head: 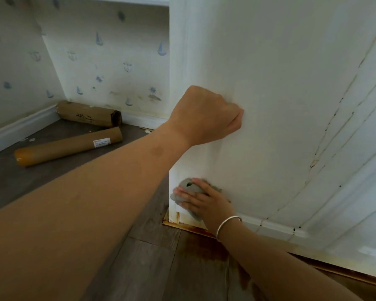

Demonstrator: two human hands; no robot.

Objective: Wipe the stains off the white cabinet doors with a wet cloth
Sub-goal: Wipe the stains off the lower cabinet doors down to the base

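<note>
Filling the right side, the tall white painted cabinet (269,83) shows dark specks along the grooves of its panelled door (334,148). The dark grey wood-plank floor (139,268) carries a brown stain at the cabinet's foot. Pale wallpaper with blue sailboats (109,61) covers the far walls. Two brown paper-wrapped rolls (68,146) lie on the floor near the corner. Left hand (206,116): fingers curled into a fist, holding nothing, knuckles against the cabinet's side panel. Right hand (206,203): fingers straight and spread, pressing a crumpled grey cloth (187,190) onto the panel's lower corner, just above the floor. A silver bangle (226,224) circles the right wrist.
</note>
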